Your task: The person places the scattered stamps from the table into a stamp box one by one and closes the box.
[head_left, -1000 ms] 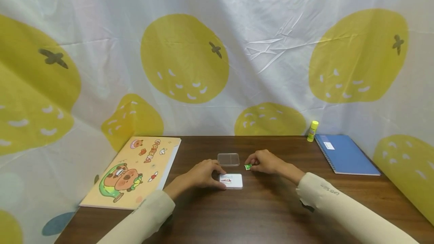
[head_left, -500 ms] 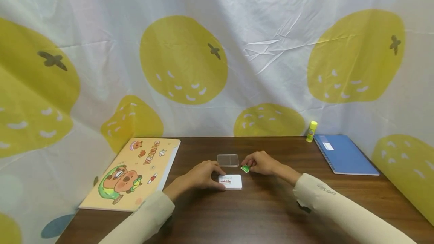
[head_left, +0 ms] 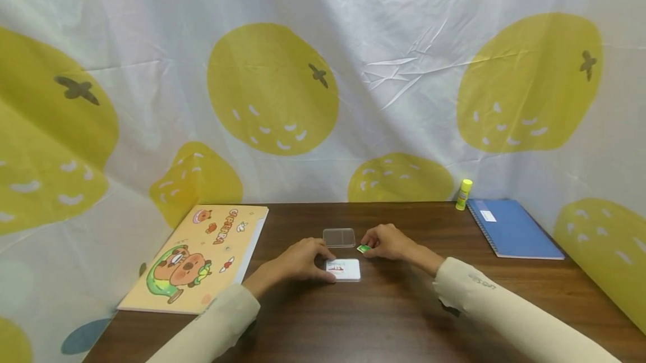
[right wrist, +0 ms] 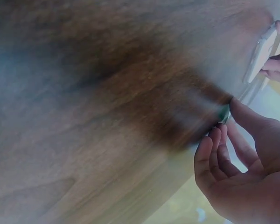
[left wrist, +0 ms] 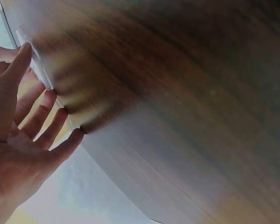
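A small white rectangular case (head_left: 348, 270) with red print on its left part lies on the table in the head view. My left hand (head_left: 303, 261) holds it at its left end, thumb on the near side and fingers on the far side. In the left wrist view the case (left wrist: 41, 67) shows edge-on between thumb and fingers. Right of it, my right hand (head_left: 390, 242) pinches a small green square piece with a pale border (head_left: 363, 248). The right wrist view shows this green piece (right wrist: 224, 113) between thumb and fingertips, close over the table. Behind the case lies a clear plastic lid (head_left: 339, 238).
A cream folder with cartoon capybaras (head_left: 202, 256) lies on the left of the brown table (head_left: 348, 324). At the back right are a blue spiral notebook (head_left: 517, 231) and an upright yellow-green glue stick (head_left: 464, 194). A fruit-patterned curtain (head_left: 383, 93) encloses the back and sides.
The right hand has shifted slightly left with the green piece, whose face has turned and tilted between the fingers. The left hand and white case have stayed in place.
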Demonstrator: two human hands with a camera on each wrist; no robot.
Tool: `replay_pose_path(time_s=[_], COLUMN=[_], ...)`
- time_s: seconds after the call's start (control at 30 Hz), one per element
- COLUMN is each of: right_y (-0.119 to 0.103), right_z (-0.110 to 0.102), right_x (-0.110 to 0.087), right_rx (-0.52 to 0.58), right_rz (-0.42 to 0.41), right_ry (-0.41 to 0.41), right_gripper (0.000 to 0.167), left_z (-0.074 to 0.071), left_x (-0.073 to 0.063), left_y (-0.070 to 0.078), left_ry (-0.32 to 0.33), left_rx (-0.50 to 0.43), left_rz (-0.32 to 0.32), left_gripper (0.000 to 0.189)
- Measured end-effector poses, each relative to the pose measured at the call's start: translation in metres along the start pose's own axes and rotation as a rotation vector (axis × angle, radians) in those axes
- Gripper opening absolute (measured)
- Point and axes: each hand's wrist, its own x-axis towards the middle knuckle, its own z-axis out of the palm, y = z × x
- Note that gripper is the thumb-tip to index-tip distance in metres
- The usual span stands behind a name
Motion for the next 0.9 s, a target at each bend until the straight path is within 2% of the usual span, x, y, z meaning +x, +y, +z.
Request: replay_pose_path(time_s=[0.2,0.57,0.9], right_y=[-0.001,0.003,0.005], right_z=[-0.001,-0.006,-0.012], right_x=[0.001,0.001,-0.005], right_rx=[0.029,0.039,0.061], right_rz=[-0.008,0.015,-0.013], right_ry=[-0.035,-0.034,-0.014], right_gripper=[0.031,0.025,0.017], left_z=[0.0,0.0,0.001], left_x=[-0.001,0.0,0.0], left_y=[0.002,0.002,0.0], left_ry=[-0.001,-0.001,0.005], left_rx=[-0.001,0.005,0.011], left_rz=[-0.007,-0.014,-0.006], left_gripper=[0.047,0.047,0.047])
